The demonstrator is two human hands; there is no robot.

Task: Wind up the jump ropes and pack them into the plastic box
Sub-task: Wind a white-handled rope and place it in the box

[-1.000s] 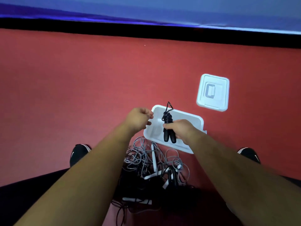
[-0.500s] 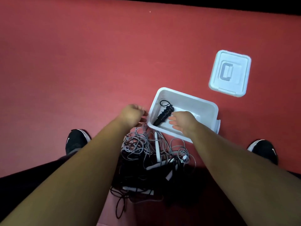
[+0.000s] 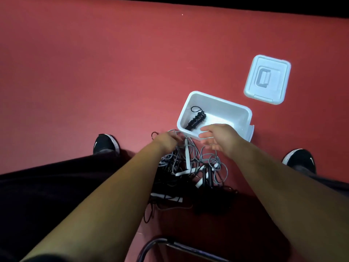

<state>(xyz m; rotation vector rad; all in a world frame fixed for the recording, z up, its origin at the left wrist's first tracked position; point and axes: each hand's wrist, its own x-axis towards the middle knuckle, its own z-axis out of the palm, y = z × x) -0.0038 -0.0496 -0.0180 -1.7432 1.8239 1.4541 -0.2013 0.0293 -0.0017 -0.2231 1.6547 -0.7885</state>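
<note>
This looks like an indoor sports room or gym. A wide, matte red floor (image 3: 94, 72) of one even covering fills the view, bordered at its far edge by a black strip (image 3: 264, 6). A tangled heap of jump ropes (image 3: 188, 163) lies on it between a left trainer (image 3: 105, 143) and a right trainer (image 3: 300, 159), both black. Bent metal tubing (image 3: 151, 244) shows at the floor's near edge.

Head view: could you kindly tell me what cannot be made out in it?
Head view only:
Left hand: fingertips buried in the tangled pile of grey and black jump ropes; grip unclear.
Rope count: overlapping cords and shadow hide it.
White plastic box: the right hand covers its near wall.
Dark metal tube: cut off by the bottom edge.
</note>
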